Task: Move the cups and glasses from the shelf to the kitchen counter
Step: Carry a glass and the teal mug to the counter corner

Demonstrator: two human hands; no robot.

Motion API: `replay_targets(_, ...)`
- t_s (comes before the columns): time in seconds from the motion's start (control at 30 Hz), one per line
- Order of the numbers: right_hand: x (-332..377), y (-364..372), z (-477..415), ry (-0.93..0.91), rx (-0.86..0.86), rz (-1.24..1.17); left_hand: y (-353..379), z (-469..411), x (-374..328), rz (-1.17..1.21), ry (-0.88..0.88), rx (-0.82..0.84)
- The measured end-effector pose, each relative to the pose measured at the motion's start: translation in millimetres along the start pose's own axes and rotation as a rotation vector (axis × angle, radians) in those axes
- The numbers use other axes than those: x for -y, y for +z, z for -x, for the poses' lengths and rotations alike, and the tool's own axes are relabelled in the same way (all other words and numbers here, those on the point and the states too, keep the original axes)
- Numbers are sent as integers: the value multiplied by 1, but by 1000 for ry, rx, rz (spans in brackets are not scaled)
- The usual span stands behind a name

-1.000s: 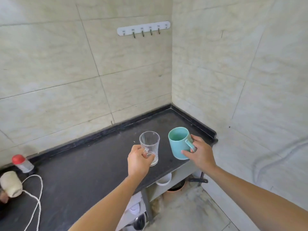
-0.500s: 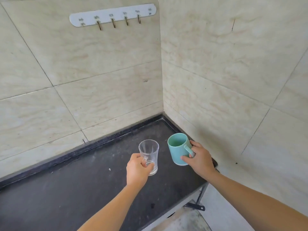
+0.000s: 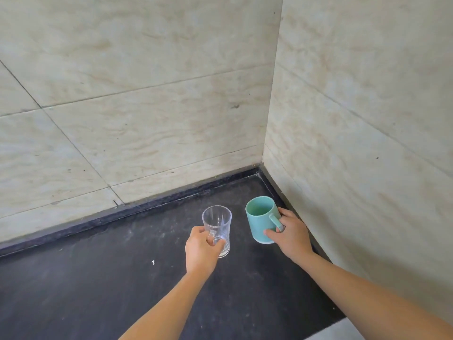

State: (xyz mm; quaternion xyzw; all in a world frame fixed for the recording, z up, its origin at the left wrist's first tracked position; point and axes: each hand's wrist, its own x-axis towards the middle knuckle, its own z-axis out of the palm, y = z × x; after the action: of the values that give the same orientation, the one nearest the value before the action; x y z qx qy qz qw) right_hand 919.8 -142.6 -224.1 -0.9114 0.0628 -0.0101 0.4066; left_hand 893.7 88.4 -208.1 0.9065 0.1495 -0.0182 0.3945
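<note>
My left hand (image 3: pixel 201 251) grips the handle of a clear glass mug (image 3: pixel 218 225), which stands upright at or just above the dark counter (image 3: pixel 98 278). A teal ceramic mug (image 3: pixel 259 218) is held by its handle in my right hand (image 3: pixel 290 235), close to the counter's back right corner. Both mugs look empty. Whether their bases touch the counter I cannot tell. The shelf is out of view.
Beige tiled walls (image 3: pixel 147 106) close off the back and the right side, meeting in a corner behind the mugs. A raised dark lip (image 3: pixel 171 196) runs along the wall. The counter's front edge shows at the lower right (image 3: pixel 338 321).
Both hands have carried the mugs forward and lower over the counter toward the corner. The view has closed in, so the wall hooks and the counter's left end have left the frame.
</note>
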Motion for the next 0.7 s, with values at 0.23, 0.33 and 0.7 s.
replay_targets(0.23,-9,49,-85,47,-25,32,42,-98,3,43,-34,35)
replay_targets(0.33,-14,64,-116,58,-48,29,63,-129,5,56,-43,43)
replay_targets(0.7,-35,91,-192,70,-132,-6,105,-205,6,70,10,-16)
